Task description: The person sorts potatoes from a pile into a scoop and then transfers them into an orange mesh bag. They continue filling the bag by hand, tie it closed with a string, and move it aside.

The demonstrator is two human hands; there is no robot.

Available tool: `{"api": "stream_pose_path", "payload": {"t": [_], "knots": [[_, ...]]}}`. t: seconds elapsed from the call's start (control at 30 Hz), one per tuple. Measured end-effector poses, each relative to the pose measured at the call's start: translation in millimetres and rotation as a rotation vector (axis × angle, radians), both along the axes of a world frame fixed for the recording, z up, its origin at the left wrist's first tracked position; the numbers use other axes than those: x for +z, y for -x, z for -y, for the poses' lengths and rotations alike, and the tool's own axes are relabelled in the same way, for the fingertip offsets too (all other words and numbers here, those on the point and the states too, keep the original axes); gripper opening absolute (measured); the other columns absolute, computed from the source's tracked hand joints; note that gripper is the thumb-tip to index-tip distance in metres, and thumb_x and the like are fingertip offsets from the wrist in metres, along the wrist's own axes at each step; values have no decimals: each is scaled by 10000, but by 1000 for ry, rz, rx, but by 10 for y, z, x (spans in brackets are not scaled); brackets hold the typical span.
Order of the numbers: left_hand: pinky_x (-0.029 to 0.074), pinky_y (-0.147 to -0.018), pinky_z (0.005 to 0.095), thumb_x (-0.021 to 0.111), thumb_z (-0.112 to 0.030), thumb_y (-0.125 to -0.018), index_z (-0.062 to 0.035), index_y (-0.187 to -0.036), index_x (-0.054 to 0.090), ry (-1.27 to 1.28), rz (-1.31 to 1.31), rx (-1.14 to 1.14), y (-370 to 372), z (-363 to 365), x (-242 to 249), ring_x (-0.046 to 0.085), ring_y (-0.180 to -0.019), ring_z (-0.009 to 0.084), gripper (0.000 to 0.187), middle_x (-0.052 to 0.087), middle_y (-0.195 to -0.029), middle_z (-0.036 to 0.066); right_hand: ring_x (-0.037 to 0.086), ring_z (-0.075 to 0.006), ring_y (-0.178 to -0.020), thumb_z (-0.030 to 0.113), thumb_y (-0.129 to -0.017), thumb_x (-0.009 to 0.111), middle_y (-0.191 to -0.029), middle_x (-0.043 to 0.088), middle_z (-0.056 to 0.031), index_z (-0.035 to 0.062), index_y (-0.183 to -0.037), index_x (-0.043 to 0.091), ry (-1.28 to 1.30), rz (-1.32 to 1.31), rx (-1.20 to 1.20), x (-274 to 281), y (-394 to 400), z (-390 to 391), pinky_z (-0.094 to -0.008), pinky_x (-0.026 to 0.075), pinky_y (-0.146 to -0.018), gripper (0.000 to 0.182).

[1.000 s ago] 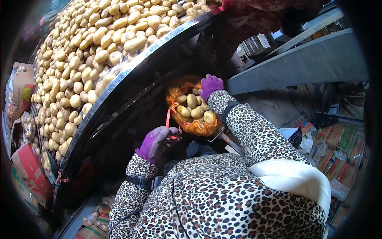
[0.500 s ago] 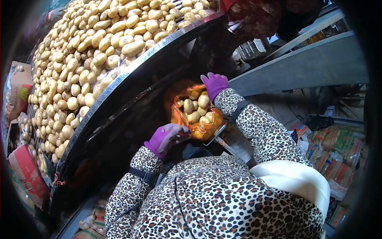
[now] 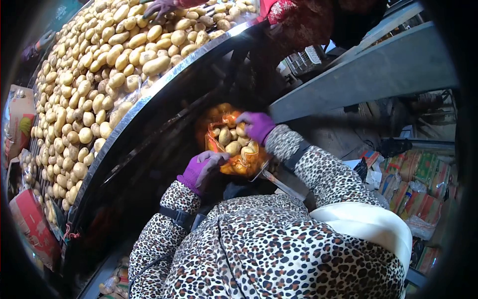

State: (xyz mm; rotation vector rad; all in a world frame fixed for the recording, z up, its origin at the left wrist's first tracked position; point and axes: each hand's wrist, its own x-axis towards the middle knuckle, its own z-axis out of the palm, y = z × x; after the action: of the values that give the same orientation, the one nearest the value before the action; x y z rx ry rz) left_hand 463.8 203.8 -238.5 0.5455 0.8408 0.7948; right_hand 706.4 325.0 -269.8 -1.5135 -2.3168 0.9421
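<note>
An orange mesh bag (image 3: 247,164) stands below the sorting table, its mouth open and potatoes (image 3: 233,147) showing inside. My left hand (image 3: 203,168), in a purple and grey glove, pinches the bag's near left rim. On the far right side of the mouth, my right hand (image 3: 256,126) has its gloved fingers curled over the mesh edge. The bag's lower part is in shadow.
A big slatted table (image 3: 130,110) with a metal rim holds many loose potatoes. Another person's gloved hand (image 3: 160,7) reaches over them. A grey metal beam (image 3: 358,74) runs at right, above stacked printed packaging (image 3: 416,184). A red carton (image 3: 34,222) stands left.
My right hand, its fingers spread earlier, has moved left and down onto the bag's rim. My left hand stays at the near rim. Another person's gloved hand has come over the potatoes.
</note>
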Motion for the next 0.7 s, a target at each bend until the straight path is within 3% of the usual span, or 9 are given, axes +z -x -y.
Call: {"api": "stream_pose_path", "payload": {"t": [0.17, 0.23, 0.3, 0.33, 0.4, 0.47, 0.5, 0.6, 0.7], "knots": [[454, -725, 264, 631, -338, -880, -27, -1053, 609, -40, -297, 28, 64, -181, 78, 570, -839, 116, 356, 599, -901, 7, 654, -153, -789, 64, -839, 527, -838, 676, -96, 41, -1143, 596, 587, -738, -124, -79, -86, -281, -308, 530, -719, 313], [448, -666, 274, 622, -354, -884, -19, -1047, 603, -545, -620, -119, 45, -263, 64, 572, -810, 139, 373, 585, -882, 8, 638, -141, -766, 132, -892, 540, -845, 657, -84, 36, -1164, 570, 752, -659, -248, 132, 178, -151, -279, 518, -703, 290], [453, -610, 304, 568, -351, -914, -15, -902, 592, 52, 235, 104, -110, -82, -10, 582, -758, 194, 338, 594, -891, 37, 631, -141, -780, 155, -890, 571, -860, 652, -59, 41, -1087, 609, 596, -570, -163, -22, 390, 98, -271, 511, -714, 230], [465, -670, 310, 514, -307, -943, -42, -759, 553, -210, -165, -122, 15, 55, 210, 589, -695, 217, 325, 612, -794, 53, 622, -127, -772, 181, -884, 588, -842, 654, -38, 55, -1036, 637, 453, -557, -50, -203, 437, 245, -269, 503, -692, 204], [469, -763, 293, 535, -347, -929, -61, -695, 523, -167, -602, -474, 472, 288, 352, 586, -647, 198, 370, 607, -686, 68, 598, -98, -750, 230, -874, 617, -813, 650, -4, 68, -861, 677, 508, -618, -170, -104, 359, 366, -252, 484, -663, 174], [479, -750, 293, 563, -366, -912, -63, -707, 541, 27, -85, -126, 575, 743, 107, 571, -588, 169, 366, 581, -601, 60, 587, -118, -690, 212, -864, 632, -825, 665, -42, 68, -861, 685, 729, -403, -171, 295, 408, 489, -276, 487, -646, 154], [488, -702, 287, 555, -346, -918, -66, -708, 545, 78, -102, -142, 448, 609, 402, 572, -595, 154, 351, 591, -623, 65, 587, -116, -684, 204, -858, 633, -789, 643, -37, 86, -928, 677, 457, -500, 67, 26, 271, 384, -263, 494, -642, 144], [461, -625, 280, 503, -253, -923, -14, -741, 546, 87, -65, -116, 261, 200, 353, 555, -617, 149, 303, 558, -643, 60, 509, -124, -521, 208, -869, 611, -691, 551, -42, 108, -1025, 631, 938, -606, -629, 455, 4, 21, -268, 457, -496, 187], [480, -672, 311, 521, -241, -911, -45, -731, 536, 92, -159, -73, 195, 26, 461, 544, -627, 149, 267, 563, -663, 58, 468, -110, -479, 245, -866, 609, -695, 555, -45, 112, -993, 636, 950, -623, -508, 489, 104, 17, -264, 434, -458, 185]]}}
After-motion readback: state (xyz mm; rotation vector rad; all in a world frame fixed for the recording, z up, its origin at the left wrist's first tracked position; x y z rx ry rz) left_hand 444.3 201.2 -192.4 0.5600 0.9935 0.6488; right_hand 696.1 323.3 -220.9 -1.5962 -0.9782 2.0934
